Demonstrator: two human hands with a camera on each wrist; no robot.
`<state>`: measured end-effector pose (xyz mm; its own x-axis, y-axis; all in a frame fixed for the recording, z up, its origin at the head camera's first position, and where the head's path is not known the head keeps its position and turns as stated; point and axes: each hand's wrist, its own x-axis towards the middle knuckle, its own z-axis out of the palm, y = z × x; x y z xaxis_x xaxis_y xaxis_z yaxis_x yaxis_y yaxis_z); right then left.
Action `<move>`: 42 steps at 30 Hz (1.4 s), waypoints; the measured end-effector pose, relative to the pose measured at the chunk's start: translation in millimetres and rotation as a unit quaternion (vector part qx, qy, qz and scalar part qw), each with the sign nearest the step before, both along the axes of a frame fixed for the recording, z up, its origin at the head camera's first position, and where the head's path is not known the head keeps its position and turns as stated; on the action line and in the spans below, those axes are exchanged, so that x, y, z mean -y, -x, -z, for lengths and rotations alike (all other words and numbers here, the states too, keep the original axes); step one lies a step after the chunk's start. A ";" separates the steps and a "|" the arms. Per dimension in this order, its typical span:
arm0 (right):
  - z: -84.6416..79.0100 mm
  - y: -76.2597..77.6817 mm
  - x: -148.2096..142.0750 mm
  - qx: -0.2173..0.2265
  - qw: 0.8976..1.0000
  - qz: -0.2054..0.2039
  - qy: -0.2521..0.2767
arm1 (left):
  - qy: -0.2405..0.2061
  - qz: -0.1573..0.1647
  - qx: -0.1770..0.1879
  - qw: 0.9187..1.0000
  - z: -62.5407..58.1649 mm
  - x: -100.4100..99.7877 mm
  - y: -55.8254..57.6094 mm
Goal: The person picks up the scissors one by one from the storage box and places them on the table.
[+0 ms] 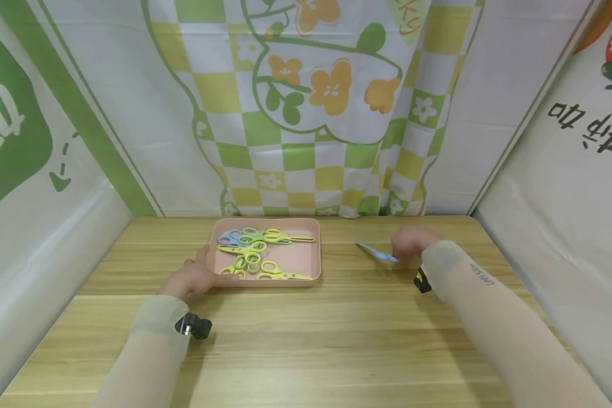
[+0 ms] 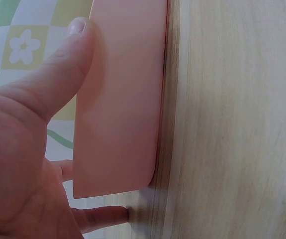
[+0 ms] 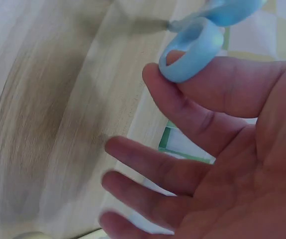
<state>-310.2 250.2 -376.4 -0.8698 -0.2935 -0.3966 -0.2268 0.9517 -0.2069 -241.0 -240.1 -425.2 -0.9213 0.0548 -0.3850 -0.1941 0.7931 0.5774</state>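
My left hand [image 1: 191, 279] spans the near left corner of a shallow pink tray [image 1: 316, 272], its thumb along the front wall and its fingers spread by the left side. In the left wrist view the thumb lies straight against the tray wall [image 2: 128, 99]. Several children's scissors lie in the tray, among them yellow scissors [image 1: 284, 276], green scissors [image 1: 252, 233] and blue scissors [image 1: 226, 240]. To the right of the tray, my right hand [image 1: 413, 241] pinches a light blue pair of scissors [image 3: 197, 50] by a handle loop between thumb and index finger. The other fingers are apart from it.
Tray and hands are over a wood-grain table [image 1: 306, 351]. A checked, flower-printed curtain [image 1: 301, 164] hangs along its back edge, and printed cloth walls [image 1: 556, 187] stand at both sides.
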 end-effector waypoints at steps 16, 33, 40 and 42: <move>4.2 -15.7 25.1 -0.009 0.997 0.026 -0.074 | 0.006 0.002 0.004 1.000 -0.5 -1.0 -1.2; 26.3 -14.5 32.8 -0.077 0.985 -0.145 -0.044 | -0.011 0.000 0.004 1.000 -2.0 -1.9 -3.2; 30.2 -11.1 16.9 -0.091 0.987 -0.119 -0.053 | -0.011 0.001 0.005 1.000 -3.9 -2.4 -3.3; 29.8 -9.5 10.1 -0.092 0.987 -0.118 -0.054 | -0.012 0.000 0.005 1.000 -4.1 -2.2 -3.0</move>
